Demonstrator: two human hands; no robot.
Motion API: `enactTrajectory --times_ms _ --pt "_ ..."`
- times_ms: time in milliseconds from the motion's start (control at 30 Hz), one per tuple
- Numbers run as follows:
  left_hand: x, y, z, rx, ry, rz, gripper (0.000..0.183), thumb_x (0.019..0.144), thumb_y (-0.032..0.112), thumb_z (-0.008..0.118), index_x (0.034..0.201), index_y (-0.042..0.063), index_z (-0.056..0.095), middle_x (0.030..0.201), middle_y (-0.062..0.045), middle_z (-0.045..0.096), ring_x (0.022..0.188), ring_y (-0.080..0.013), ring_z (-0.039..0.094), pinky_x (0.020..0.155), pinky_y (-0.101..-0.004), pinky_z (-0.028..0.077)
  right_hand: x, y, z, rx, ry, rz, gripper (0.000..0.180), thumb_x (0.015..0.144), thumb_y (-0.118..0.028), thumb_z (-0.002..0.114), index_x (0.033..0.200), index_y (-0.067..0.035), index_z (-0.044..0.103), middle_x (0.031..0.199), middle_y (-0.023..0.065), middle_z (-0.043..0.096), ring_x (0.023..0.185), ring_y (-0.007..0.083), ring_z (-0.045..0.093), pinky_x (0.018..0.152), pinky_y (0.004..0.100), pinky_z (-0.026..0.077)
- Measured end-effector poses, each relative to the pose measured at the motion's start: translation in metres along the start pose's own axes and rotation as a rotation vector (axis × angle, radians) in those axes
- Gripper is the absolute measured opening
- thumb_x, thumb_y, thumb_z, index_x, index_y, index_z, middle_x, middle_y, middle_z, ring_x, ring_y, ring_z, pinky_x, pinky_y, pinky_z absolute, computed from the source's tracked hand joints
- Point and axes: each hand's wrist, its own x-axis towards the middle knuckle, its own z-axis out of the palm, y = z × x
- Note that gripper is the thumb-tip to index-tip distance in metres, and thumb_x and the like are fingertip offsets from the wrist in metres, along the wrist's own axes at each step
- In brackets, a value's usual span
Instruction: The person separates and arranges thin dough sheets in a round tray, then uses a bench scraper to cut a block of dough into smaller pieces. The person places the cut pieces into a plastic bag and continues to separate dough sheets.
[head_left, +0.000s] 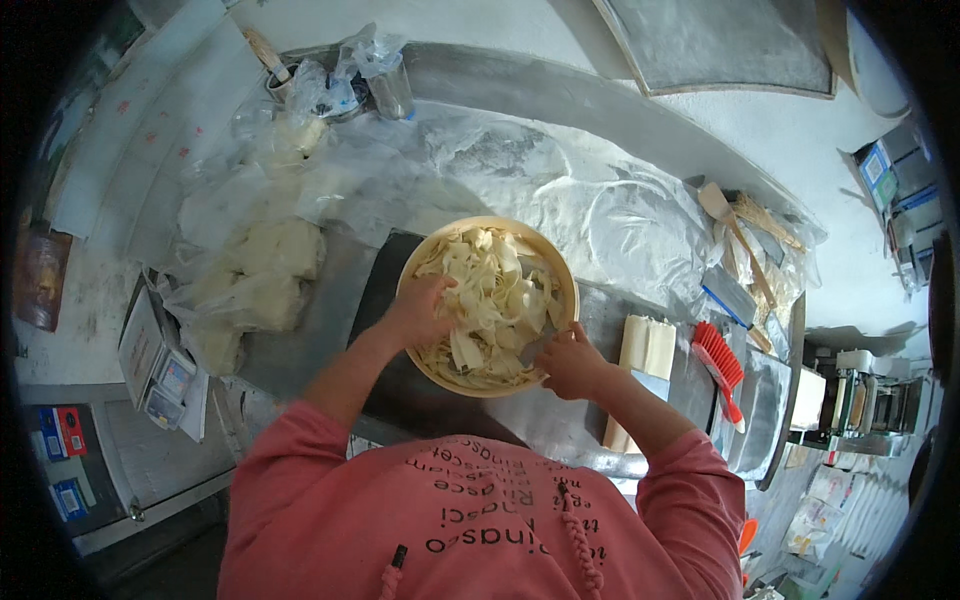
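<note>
A round, pale yellow basin (571, 289) stands on the metal counter in front of me, over a dark flat patch. It holds wide, flat noodle strips (487, 292) in a loose heap, some of them curled. My left hand (421, 311) reaches over the left rim with its fingers among the strips; whether they grip any is unclear. At the lower right rim my right hand (571, 364) holds the basin's edge, its fingertips hidden. Right of that hand lies a thick folded dough sheet (646, 346), with a broad metal blade (651, 384) across it, partly behind my forearm.
Flour (615, 202) coats the counter's back part. Plastic-wrapped dough blocks (274, 259) and a scale (146, 352) are at left. A red brush (718, 352), a blue-edged scraper (731, 296) and a wooden spatula (739, 232) lie at right. A roller machine (862, 401) stands beyond.
</note>
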Motion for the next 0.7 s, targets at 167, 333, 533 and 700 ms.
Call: enactTrajectory --times_ms 167,333,533,700 --pt "-0.002 -0.019 0.049 0.329 -0.024 0.099 0.047 0.065 0.018 0.072 0.107 0.010 0.054 0.108 -0.013 0.051 0.099 -0.0272 0.053 0.080 -0.0364 0.045 0.002 0.022 0.010 0.439 -0.142 0.105 0.020 0.074 -0.016 0.064 0.092 -0.008 0.061 0.086 0.0109 0.060 0.088 0.0263 0.058 0.086 0.0408 0.040" --pt "0.014 -0.007 0.019 -0.102 0.018 0.025 0.043 0.066 0.014 0.069 0.106 0.010 0.055 0.119 -0.012 0.044 0.114 -0.0287 0.041 0.087 -0.0401 0.041 0.022 0.007 -0.057 1.058 0.128 0.307 0.026 0.074 -0.019 0.067 0.097 -0.010 0.061 0.087 0.0132 0.060 0.089 0.0288 0.058 0.085 0.0427 0.042" --pt "0.014 0.015 0.029 0.617 -0.107 -0.137 0.069 0.064 0.019 0.072 0.125 0.012 0.040 0.120 -0.016 0.043 0.120 -0.0297 0.038 0.096 -0.0390 0.037 0.096 -0.002 0.019 0.150 0.542 0.440 0.040 0.066 -0.021 0.071 0.104 -0.012 0.060 0.087 0.0158 0.061 0.085 0.0330 0.059 0.080 0.0370 0.047" --pt "0.018 0.017 -0.014 -0.175 0.080 -0.046 0.053 0.067 0.014 0.070 0.114 0.007 0.045 0.104 -0.012 0.054 0.100 -0.0243 0.054 0.085 -0.0358 0.043 0.093 0.025 0.004 1.138 0.397 0.375 0.037 0.064 -0.002 0.067 0.100 -0.010 0.061 0.094 0.0117 0.064 0.085 0.0304 0.062 0.077 0.0357 0.049"
